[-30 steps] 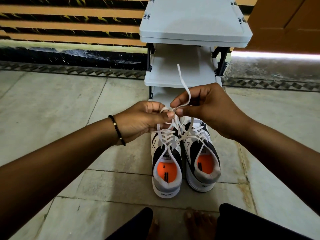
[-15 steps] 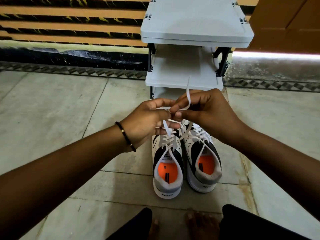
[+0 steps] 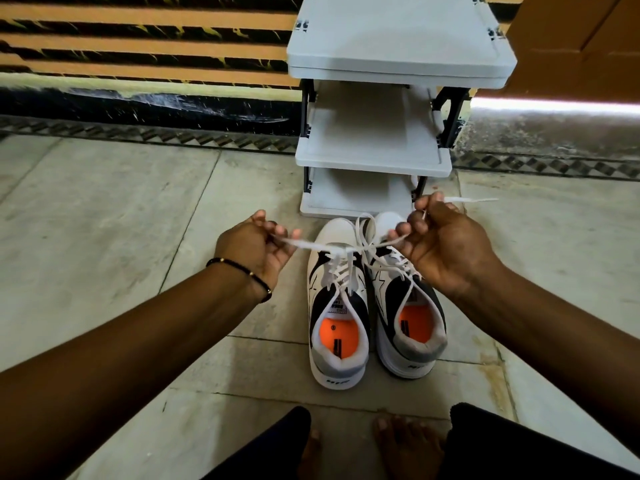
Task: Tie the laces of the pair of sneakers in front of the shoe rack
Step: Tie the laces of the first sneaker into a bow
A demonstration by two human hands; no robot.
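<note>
- Left hand (image 3: 256, 245) pinches one lace end; right hand (image 3: 440, 244) grips the other, drawn apart to cinch a knot.
- Knot sits over left sneaker (image 3: 337, 306); right sneaker (image 3: 408, 306) touches it, before shoe rack (image 3: 374, 157).

Overall light: dim and even, indoor; colours are rendered warm.
Brightest area: a blown-out white strip of glare (image 3: 554, 102) is seen just right of the shoe rack (image 3: 398, 36), along the wall base.
Shadows: soft shadow is cast under the rack's shelves; the arms in front of the rack are underexposed.
Blur: the lace end (image 3: 478, 200) right of the rack's bottom shelf is smeared.
Distortion: wall stripes left of the rack are bowed by the wide lens.
Focus: the sneakers (image 3: 374, 299) before the rack are rendered sharp.
</note>
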